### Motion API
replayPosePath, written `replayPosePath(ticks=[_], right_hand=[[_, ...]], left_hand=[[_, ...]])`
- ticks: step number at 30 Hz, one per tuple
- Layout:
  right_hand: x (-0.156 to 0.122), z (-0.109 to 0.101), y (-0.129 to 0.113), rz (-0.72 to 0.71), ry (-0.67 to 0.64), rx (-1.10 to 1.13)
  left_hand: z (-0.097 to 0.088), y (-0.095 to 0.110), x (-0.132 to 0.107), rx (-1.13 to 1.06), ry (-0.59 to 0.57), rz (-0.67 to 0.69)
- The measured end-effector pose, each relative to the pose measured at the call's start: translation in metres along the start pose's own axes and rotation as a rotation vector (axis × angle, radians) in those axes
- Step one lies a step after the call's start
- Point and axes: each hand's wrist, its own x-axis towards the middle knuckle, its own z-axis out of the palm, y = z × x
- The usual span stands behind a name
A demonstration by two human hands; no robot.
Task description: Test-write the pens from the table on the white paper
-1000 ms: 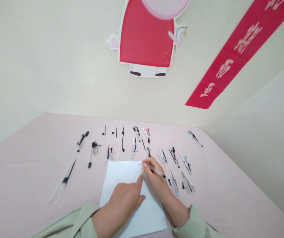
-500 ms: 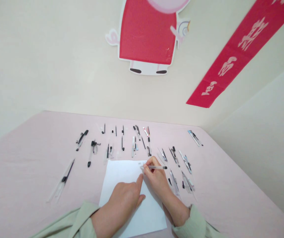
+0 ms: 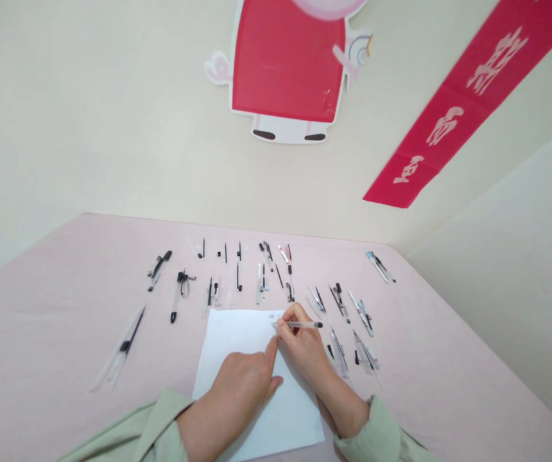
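Note:
A white sheet of paper (image 3: 230, 333) lies at the front middle of the table, with small dark marks near its top edge. My right hand (image 3: 302, 340) pinches a clear pen (image 3: 307, 325) with a black end, its tip at the paper just below those marks. Flat on the sheet rests my left hand (image 3: 247, 382), index finger and thumb apart, the index fingertip close to my right hand. Nothing is held in the left hand. Part of the paper is hidden under both hands.
Taken-apart pens, refills and caps lie in small groups behind the paper. One group (image 3: 122, 350) is at the left, another (image 3: 366, 353) to the right, and a few pens (image 3: 379, 266) at the far right. The pink-covered table (image 3: 40, 321) meets a wall.
The pen's rear end has shifted slightly left with my right hand. My left hand stays in place on the paper. The view has tilted very slightly.

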Motion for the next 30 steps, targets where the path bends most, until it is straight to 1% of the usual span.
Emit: replayPosePath(ticks=[4,14,25,30], right_hand=[[0.0003,-0.0006,-0.0010,0.004,0.013,0.015],[-0.0008,-0.0001,0.0010,0.013,-0.026,0.035],[0.0006,-0.0016,0.0003,-0.011,0.005,0.032],[0.0011,-0.0014,-0.0010,0.006,0.022,0.034]], left_hand=[[-0.0026,0.0007,-0.0002,-0.001,-0.022,-0.010],[0.0002,-0.0001,-0.0010,-0.005,-0.010,-0.014],[-0.0004,-0.0005,-0.0007,-0.015,-0.020,-0.005],[0.0022,-0.0014,-0.0005,-0.009,-0.009,-0.003]])
